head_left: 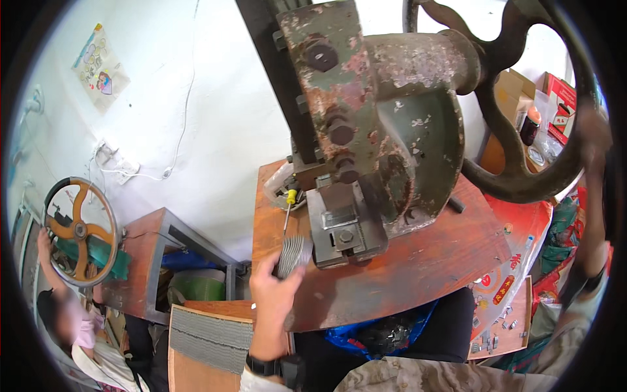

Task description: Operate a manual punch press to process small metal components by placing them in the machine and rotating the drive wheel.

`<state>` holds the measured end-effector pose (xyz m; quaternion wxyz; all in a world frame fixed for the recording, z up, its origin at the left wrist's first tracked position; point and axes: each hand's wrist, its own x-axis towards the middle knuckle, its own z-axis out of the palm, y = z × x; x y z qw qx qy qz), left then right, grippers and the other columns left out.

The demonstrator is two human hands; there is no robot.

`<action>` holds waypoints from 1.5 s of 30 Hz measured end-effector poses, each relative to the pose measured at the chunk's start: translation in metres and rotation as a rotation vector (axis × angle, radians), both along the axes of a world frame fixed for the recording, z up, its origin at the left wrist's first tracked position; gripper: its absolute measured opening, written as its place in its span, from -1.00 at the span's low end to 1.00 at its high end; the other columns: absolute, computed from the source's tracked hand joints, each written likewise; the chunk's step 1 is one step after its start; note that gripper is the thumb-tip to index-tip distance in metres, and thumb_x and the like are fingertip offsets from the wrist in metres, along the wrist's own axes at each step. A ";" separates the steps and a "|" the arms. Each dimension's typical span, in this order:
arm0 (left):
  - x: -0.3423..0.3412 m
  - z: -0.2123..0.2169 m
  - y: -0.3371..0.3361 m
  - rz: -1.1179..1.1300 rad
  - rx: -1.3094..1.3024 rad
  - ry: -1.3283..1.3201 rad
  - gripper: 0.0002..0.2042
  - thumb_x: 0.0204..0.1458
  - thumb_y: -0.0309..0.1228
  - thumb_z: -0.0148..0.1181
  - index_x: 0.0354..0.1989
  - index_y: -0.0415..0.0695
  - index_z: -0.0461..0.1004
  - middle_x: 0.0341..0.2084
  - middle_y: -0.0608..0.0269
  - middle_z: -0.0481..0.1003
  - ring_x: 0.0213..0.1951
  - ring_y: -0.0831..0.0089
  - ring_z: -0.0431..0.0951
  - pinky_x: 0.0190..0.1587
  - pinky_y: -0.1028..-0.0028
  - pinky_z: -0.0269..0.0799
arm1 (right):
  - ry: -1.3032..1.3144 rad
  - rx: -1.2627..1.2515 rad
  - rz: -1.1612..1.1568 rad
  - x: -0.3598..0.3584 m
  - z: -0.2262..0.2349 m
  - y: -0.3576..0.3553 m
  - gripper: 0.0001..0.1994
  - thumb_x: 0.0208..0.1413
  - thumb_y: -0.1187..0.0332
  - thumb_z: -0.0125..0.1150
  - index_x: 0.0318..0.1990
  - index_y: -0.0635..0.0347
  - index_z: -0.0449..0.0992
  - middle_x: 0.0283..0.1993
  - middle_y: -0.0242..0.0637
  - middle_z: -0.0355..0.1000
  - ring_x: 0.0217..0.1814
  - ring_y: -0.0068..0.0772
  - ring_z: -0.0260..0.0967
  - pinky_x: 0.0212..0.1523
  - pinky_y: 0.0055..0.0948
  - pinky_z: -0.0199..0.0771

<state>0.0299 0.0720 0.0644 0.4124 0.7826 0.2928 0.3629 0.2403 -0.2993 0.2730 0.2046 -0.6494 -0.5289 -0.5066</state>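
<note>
Between the fingers and thumb of my left hand [274,291] is a stack of thin grey metal strips [294,253], held just left of the press's die block [343,225]. The old green, paint-chipped hand press [415,130] stands on a brown wooden table [405,274]. My right arm reaches far out to the right, where my blurred right hand [593,134] is closed on the rim of the press's big handwheel [496,124]. A yellow-handled screwdriver [290,199] lies beside the die, its shaft toward the strips.
Rows of grey metal strips cover part of a wooden board [202,366] at lower left. A blue bag [385,336] with dark pieces hangs below the table edge. Small metal parts lie on a board [503,333] at right. At far left, another person [78,320] touches a second handwheel [80,230].
</note>
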 end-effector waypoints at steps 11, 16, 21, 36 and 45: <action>-0.048 -0.069 -0.049 -0.160 0.434 0.215 -0.48 -0.38 -0.43 0.46 -0.14 -0.29 0.46 -0.24 0.03 0.43 -0.17 0.11 0.40 -0.09 0.30 0.34 | 0.826 -0.279 0.201 -0.016 -0.265 0.069 -0.82 -0.25 0.56 0.29 -0.39 0.28 0.53 -0.27 -0.15 0.41 -0.20 -0.10 0.36 -0.19 -0.26 0.42; -0.052 -0.067 -0.057 -0.150 0.454 0.252 -0.41 -0.43 -0.31 0.48 -0.12 -0.28 0.45 -0.20 0.06 0.41 -0.13 0.08 0.36 -0.06 0.22 0.28 | 0.878 -0.232 0.173 -0.009 -0.274 0.075 -0.83 -0.22 0.55 0.28 -0.37 0.28 0.54 -0.27 -0.16 0.42 -0.18 -0.10 0.37 -0.18 -0.28 0.43; -0.034 -0.063 -0.073 -0.067 0.555 0.384 -0.39 -0.36 -0.18 0.44 -0.10 -0.27 0.44 -0.17 0.08 0.38 -0.11 0.09 0.32 -0.02 0.17 0.18 | 0.852 -0.202 0.133 -0.005 -0.281 0.080 -0.84 -0.22 0.54 0.29 -0.39 0.27 0.54 -0.30 -0.19 0.43 -0.18 -0.10 0.37 -0.16 -0.27 0.42; -0.034 -0.056 -0.072 -0.037 -0.301 0.064 -0.53 -0.02 -0.03 0.21 -0.21 -0.26 0.39 -0.46 0.17 0.41 -0.47 0.26 0.37 -0.39 0.32 0.27 | 0.750 -0.117 0.088 -0.015 -0.279 0.083 -0.85 -0.23 0.53 0.28 -0.40 0.25 0.52 -0.31 -0.21 0.42 -0.23 -0.14 0.37 -0.24 -0.29 0.43; -0.064 -0.072 -0.115 -0.408 -1.666 -0.444 -0.37 0.05 0.23 -0.17 -0.22 -0.19 0.42 -0.52 0.25 0.27 -0.46 0.38 0.21 -0.38 0.43 0.15 | 0.715 -0.121 0.042 -0.008 -0.286 0.077 -0.86 -0.21 0.52 0.27 -0.41 0.24 0.51 -0.31 -0.21 0.42 -0.22 -0.13 0.37 -0.22 -0.29 0.44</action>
